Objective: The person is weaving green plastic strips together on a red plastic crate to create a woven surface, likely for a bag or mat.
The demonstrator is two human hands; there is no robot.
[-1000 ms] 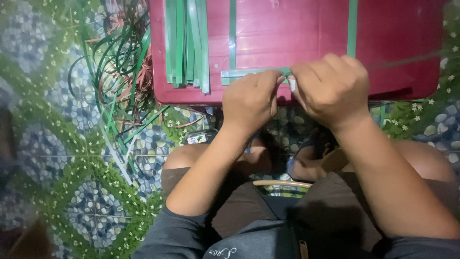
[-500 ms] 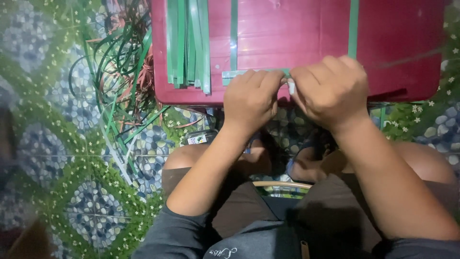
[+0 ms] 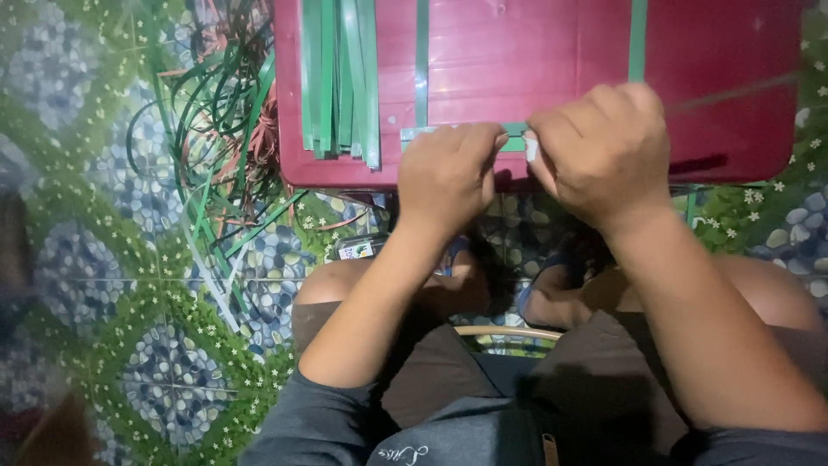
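My left hand [image 3: 448,173] and my right hand [image 3: 604,151] meet at the near edge of a dark red board [image 3: 535,69]. Together they pinch a short green strip [image 3: 414,134] that lies crosswise on the board; its left end pokes out past my left fingers. A single long green strip [image 3: 422,60] runs away from my hands up the board, and another [image 3: 638,39] runs up behind my right hand. Where the strips cross is hidden under my fingers.
A stack of several flat green strips [image 3: 341,78] lies on the board's left part. A tangle of green and reddish strips [image 3: 216,112] sits on the patterned floor mat [image 3: 103,285] to the left. My knees are under the board.
My left hand has slid slightly left along the short strip and covers more of it. My right hand has barely moved.
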